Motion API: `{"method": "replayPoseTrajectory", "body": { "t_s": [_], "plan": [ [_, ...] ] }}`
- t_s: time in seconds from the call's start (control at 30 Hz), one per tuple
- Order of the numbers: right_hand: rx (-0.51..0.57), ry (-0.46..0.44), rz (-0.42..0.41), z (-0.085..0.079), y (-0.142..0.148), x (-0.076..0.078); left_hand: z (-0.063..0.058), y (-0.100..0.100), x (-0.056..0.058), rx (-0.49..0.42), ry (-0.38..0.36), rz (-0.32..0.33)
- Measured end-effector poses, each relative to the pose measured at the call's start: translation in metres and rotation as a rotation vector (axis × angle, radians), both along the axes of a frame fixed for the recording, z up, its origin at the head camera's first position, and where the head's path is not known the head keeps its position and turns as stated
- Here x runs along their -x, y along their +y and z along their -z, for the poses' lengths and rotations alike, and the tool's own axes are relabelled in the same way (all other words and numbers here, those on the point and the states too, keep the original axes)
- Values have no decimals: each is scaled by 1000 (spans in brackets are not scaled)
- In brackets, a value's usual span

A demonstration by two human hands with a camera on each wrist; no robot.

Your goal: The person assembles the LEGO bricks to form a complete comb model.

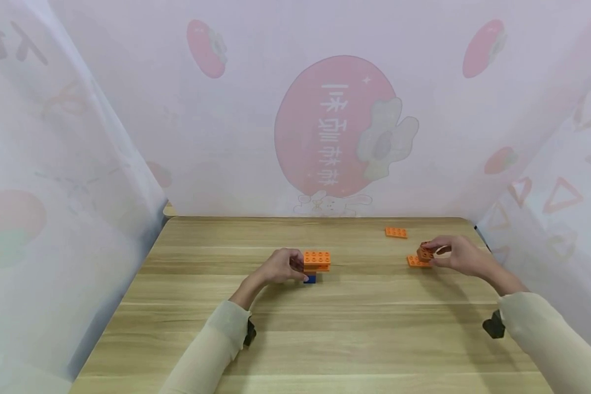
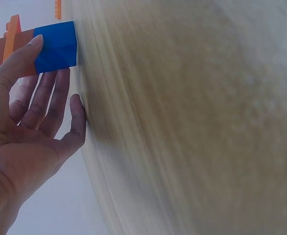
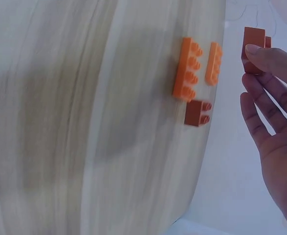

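Observation:
In the left hand (image 1: 282,266) is a stack of toy building bricks. A blue brick (image 2: 56,46) forms its bottom, with brown bricks (image 2: 26,36) and orange plates (image 1: 317,257) above. The thumb presses near the seam of blue and brown; the little finger extends away from the stack. Whether the blue base touches the tabletop, I cannot tell. On the right, the right hand (image 1: 460,255) pinches a brown brick (image 3: 253,41) between thumb and fingers, raised over the table. Beneath it lies an orange studded plate (image 3: 183,71), near a second brown brick (image 3: 194,113).
Another orange plate (image 1: 396,232) lies near the back edge of the wooden table (image 1: 354,339). Pale printed sheets (image 1: 246,137) stand behind the table and along both sides. A dark device (image 1: 494,325) sits at the right wrist.

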State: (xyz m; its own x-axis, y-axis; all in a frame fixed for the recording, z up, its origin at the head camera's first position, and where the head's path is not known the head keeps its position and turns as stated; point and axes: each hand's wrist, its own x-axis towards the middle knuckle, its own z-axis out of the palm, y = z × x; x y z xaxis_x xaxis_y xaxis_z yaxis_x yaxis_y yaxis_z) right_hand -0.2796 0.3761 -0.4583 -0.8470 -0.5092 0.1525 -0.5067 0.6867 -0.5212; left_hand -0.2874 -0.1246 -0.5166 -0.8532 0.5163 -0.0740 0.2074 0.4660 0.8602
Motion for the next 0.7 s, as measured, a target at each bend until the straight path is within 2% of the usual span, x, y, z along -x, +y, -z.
{"method": "replayPoseTrajectory", "body": {
  "t_s": [0.2, 0.43, 0.7],
  "plan": [
    [9, 52, -33, -1, -12, 5, 0, 0, -1, 3, 1, -3],
    [8, 47, -54, -6, -30, 8, -1, 0, -1, 9, 5, -1],
    [23, 130, -83, -11, -52, 12, 0, 0, -1, 13, 13, -3]
  ]
}}
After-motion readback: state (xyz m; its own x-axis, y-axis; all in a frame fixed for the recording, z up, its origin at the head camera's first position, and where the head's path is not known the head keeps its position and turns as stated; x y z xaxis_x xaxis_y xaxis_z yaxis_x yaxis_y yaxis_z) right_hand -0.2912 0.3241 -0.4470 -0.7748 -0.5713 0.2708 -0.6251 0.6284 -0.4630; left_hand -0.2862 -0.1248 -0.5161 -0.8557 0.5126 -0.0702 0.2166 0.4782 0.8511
